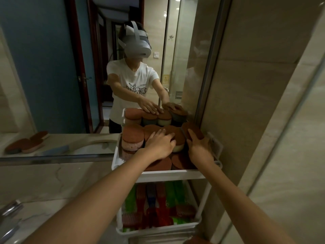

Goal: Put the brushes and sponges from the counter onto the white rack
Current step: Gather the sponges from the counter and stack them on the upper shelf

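Left hand (159, 145): flat, fingers straight and spread, pressing on the brown tops of the sponges (131, 136).
Right hand (199, 148): thumb on the near edge of a tilted sponge (193, 132), fingers mostly hidden behind it; seemingly pinching it.
Sponges' place: packed tight, some stacked, in the top tier of the white rack (168, 173).
Brushes (158, 205): lying in the tier below.
Left to move: two loose sponges (26, 146) and a blue-handled brush (58, 149) on the ledge under the mirror, left of the rack.
Handling, sponges: probably light, soft and springy, with a rough, non-slip top; likely to bulge back up when crammed.
Hold: pinch across the narrow sides.
Handling, brush: likely stiff and light; best taken by the handle.
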### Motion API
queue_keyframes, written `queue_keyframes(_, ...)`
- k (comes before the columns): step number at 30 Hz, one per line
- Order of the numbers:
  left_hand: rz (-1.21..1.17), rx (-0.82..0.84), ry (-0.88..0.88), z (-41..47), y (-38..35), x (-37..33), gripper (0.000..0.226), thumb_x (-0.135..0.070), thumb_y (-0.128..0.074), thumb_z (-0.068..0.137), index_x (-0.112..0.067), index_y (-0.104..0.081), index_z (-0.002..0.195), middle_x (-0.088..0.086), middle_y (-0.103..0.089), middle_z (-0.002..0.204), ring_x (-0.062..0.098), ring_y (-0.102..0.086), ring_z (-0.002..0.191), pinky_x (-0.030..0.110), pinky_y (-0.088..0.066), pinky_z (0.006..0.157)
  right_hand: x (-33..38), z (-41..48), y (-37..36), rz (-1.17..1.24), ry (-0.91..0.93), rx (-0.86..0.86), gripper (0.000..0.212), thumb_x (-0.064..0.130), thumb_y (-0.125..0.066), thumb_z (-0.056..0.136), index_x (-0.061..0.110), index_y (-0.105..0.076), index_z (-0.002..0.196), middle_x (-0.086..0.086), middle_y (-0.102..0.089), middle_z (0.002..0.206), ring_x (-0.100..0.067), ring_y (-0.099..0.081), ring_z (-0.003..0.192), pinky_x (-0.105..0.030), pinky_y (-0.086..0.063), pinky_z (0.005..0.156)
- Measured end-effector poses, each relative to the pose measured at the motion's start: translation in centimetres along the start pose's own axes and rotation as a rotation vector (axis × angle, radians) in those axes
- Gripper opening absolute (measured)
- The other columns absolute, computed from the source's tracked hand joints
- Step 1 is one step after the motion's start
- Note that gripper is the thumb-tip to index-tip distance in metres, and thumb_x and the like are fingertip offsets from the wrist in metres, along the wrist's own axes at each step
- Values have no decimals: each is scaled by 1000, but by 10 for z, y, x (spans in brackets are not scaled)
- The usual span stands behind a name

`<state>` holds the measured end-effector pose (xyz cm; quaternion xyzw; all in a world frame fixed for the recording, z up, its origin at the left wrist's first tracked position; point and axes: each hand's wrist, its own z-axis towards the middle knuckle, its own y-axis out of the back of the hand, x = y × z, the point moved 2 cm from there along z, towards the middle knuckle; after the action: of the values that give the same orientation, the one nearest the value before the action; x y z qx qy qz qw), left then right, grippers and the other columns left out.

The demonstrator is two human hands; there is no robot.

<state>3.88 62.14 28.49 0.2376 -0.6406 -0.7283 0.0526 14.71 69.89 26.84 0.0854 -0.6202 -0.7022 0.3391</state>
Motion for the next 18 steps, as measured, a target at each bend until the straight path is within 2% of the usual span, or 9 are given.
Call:
queue_keyframes(5, -6, 15, 1, -1, 2, 0, 49, -32, -26, 101, -21, -25, 148, 12, -14, 159, 25, -9, 148, 38, -7, 119, 0, -4, -4, -63, 0, 4, 50, 33, -28, 102, 30, -15, 150, -26, -17, 151, -41, -33, 135, -44, -36, 107)
queue_keyframes(8, -14, 34, 3, 0, 3, 1, 49, -32, -25, 101, -20, -24, 148, 12, -13, 159, 25, -8, 148, 38, -7, 119, 0, -2, -3, -59, -3, 54, 51, 35, -27, 101, 32, -12, 150, -25, -12, 153, -41, -25, 139, -46, -29, 111)
queue_keyframes(12, -77, 4, 1, -2, 6, -3, 48, -27, -28, 101, -18, -27, 148, 13, -18, 158, 26, -13, 147, 39, -8, 119, 2, -6, 7, -36, 3, 41, 50, 29, -30, 101, 28, -16, 150, -25, -8, 155, -42, -15, 143, -47, -22, 115)
queue_keyframes(15, -151, -103, -25, -9, 7, -8, 46, -19, -31, 100, -14, -31, 145, 12, -32, 152, 26, -25, 143, 38, -15, 118, 10, -17, 15, 60, 61, -50, 48, 19, -38, 97, 18, -31, 145, -24, -20, 152, -42, -28, 138, -47, -34, 111)
queue_keyframes(18, -330, -265, -22, -29, 14, -14, 40, -9, -33, 98, -12, -46, 136, 11, -48, 140, 26, -40, 132, 36, -34, 109, 16, -35, 27, 197, 92, -138, 43, 15, -46, 93, 13, -44, 136, -20, -31, 147, -39, -38, 132, -42, -39, 105)
